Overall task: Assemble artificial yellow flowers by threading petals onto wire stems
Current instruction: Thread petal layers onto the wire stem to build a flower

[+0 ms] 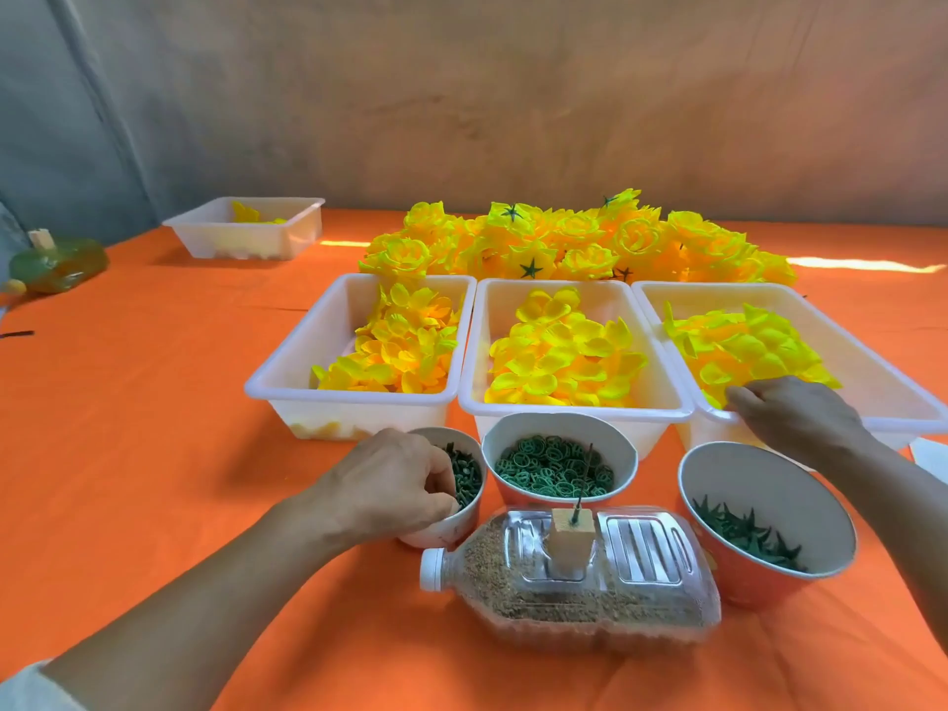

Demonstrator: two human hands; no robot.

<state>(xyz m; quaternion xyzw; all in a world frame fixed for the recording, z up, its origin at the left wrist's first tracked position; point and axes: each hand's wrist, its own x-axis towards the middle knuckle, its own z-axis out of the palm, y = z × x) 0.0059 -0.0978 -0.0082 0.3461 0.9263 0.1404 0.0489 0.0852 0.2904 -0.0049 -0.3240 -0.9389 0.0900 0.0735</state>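
**Orange-clothed table being set with flower parts**

Orange cloth [154, 402] is being used as the work surface, with a plain wall behind it. Yellow petals [559, 356] are being kept in three white trays standing side by side: a left tray [287, 392], a middle tray [564, 410] and a right tray [882, 372]. Finished yellow flowers [579, 238] are being piled just behind them. A fourth tray [205, 238], well apart at the far left, is being used for a few more yellow pieces.

Nearer, short green pieces [469, 474] are being held in a small cup [451, 531], green rings [544, 464] in a middle bowl [623, 449], and green star parts [744, 531] in a right bowl [810, 495]. Printing on that bowl's orange outside is too small to be read.

A clear bottle [641, 546], lying on its side and part-filled with sandy grains [513, 592], is being used as a stand. A foam block [569, 541] on it is carrying the upright, bare wire stem [584, 479].

The left hand [390, 484] is being dipped into the small cup, fingers curled and bunched; a pinch cannot be told. The right hand [800, 418] is being laid on the right tray's petals, fingers close together; a grip cannot be told.
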